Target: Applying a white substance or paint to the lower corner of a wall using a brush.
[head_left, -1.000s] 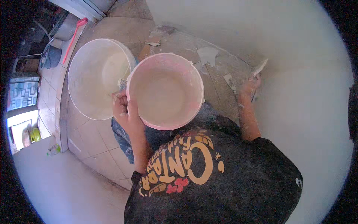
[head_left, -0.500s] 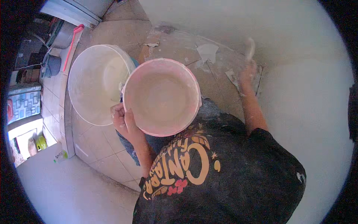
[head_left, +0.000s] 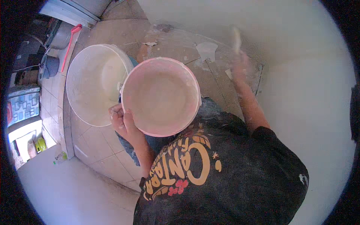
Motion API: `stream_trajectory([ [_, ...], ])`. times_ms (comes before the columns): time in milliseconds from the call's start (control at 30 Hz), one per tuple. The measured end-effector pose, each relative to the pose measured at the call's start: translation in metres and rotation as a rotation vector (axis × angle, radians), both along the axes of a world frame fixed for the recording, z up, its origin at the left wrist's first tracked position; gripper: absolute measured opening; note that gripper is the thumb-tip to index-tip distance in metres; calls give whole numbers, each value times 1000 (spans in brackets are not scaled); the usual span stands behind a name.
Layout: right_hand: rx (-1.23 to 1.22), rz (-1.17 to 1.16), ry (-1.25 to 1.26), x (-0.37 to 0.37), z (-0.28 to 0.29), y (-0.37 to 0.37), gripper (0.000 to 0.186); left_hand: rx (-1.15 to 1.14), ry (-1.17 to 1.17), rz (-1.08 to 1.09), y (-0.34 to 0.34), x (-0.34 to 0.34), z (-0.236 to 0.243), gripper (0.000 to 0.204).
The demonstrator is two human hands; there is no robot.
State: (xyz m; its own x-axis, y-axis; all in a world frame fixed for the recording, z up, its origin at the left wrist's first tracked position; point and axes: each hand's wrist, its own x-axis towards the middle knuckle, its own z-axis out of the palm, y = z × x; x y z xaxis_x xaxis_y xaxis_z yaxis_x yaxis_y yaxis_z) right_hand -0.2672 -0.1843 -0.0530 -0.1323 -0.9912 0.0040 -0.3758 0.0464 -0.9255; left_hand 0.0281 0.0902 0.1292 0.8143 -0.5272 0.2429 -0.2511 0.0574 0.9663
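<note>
My left hand (head_left: 125,122) is closed on the near left rim of a pink bucket (head_left: 195,108), thumb inside and fingers outside. Pale, whitish liquid covers the bucket's bottom. A larger white bucket (head_left: 70,99) stands just left of it, with pale residue inside. Out to the right, my right hand (head_left: 242,69) is smeared by motion close to the wall (head_left: 300,86). From it a pale, elongated brush-like tool (head_left: 236,39) sticks up against the wall's lower part; its exact kind is too blurred to tell.
White-splashed floor tiles (head_left: 187,35) run along the wall's foot, with a white scrap (head_left: 206,51) lying there. A red long-handled tool (head_left: 67,50) leans at the far left, near a dark grey bucket (head_left: 50,66). A low pale wall (head_left: 82,187) stands at the lower left.
My right hand and the pale tool have moved left along the wall. My left hand and the pink bucket have barely shifted.
</note>
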Motion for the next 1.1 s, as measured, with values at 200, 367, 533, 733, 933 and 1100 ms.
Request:
stream_trajectory([
  [200,28,-581,-577,-90,25,-12,33,-5,-7,-13,2,1,3,14],
  [367,365,-441,-412,-76,37,-33,34,-39,63,-45,0,-2,4,17],
  [533,91,83,-8,33,94,25,34,-44,69,-42,-9,-11,7,17],
  [733,53,-441,-386,-60,76,-6,35,64,-79,-60,-15,-18,20,22],
  [933,-113,-509,-447,-81,109,16,33,27,-476,-206,-59,-23,44,46],
  [1100,-392,-489,-304,-82,194,15,34,92,-461,-436,-84,-40,36,57],
])
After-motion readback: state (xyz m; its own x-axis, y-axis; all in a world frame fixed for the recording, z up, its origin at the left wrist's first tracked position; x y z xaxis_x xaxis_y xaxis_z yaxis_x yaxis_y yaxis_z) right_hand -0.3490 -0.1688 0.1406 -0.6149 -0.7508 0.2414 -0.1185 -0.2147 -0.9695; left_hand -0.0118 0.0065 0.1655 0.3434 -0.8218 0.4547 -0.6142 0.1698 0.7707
